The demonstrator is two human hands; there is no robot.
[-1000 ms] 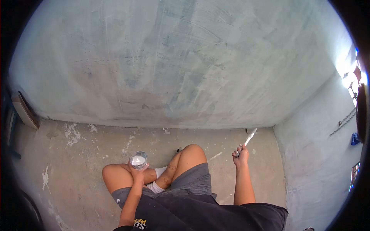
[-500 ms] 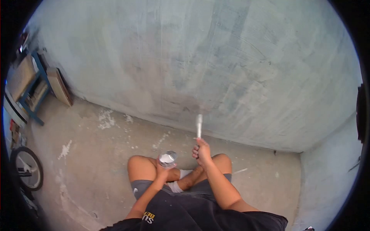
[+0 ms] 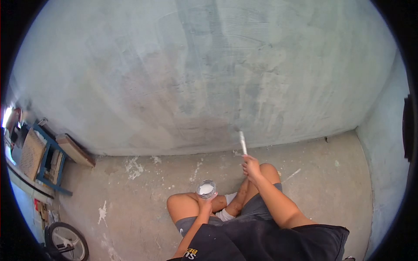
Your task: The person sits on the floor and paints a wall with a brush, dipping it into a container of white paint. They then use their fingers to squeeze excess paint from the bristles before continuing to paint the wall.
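I sit cross-legged on a concrete floor, facing a grey-blue wall (image 3: pixel 209 69). My left hand (image 3: pixel 205 202) grips a small can of white paint (image 3: pixel 206 189) held over my left knee. A paint brush (image 3: pixel 242 142) is clasped in my right hand (image 3: pixel 251 167), its handle pointing up and its tip touching the lower part of the wall just above the floor line.
The floor (image 3: pixel 143 200) is spattered with white paint spots. A blue wooden frame (image 3: pixel 48 163) and a board (image 3: pixel 75 150) lean against the wall at the left. A bicycle wheel (image 3: pixel 66 247) shows at the bottom left. A second wall (image 3: pixel 387 182) closes the right side.
My right hand swung the brush from far out at the right to in front of me and set its tip against the wall. My view turned right to left; the can stayed over my knee.
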